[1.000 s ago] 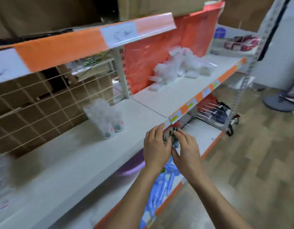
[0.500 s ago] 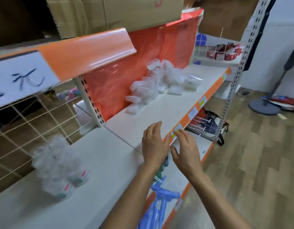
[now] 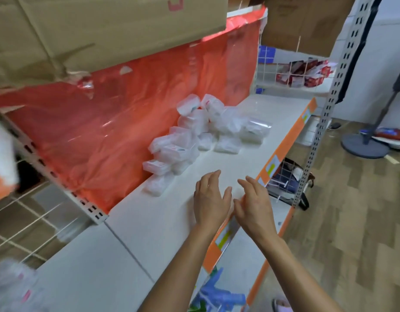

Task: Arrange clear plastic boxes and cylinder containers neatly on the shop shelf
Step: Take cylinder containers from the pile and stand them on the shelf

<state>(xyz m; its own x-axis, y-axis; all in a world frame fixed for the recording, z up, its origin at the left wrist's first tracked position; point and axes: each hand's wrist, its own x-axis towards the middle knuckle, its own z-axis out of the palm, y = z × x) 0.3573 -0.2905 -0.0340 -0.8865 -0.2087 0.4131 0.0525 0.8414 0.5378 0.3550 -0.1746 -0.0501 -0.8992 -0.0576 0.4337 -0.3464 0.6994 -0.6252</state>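
A loose heap of clear plastic boxes (image 3: 194, 136) lies against the red plastic backing on the white shelf (image 3: 154, 221). Cylinder containers (image 3: 12, 287) show as a blur at the bottom left edge. My left hand (image 3: 209, 200) hovers over the shelf's front part, fingers apart and holding nothing. My right hand (image 3: 254, 204) is beside it at the shelf's orange front edge, also with spread fingers and nothing in it. Both hands are short of the heap.
A red plastic sheet (image 3: 131, 113) backs the shelf, with cardboard boxes (image 3: 93, 30) on top. A perforated steel upright (image 3: 325, 113) stands at the right. Lower shelves hold blue items (image 3: 217, 293) and a wire basket (image 3: 284, 176). A fan base (image 3: 363, 147) sits on the floor.
The view has swung right along the shelf, bringing the heap of boxes closer. Both hands have risen from below the shelf edge to over the shelf surface, still holding nothing.
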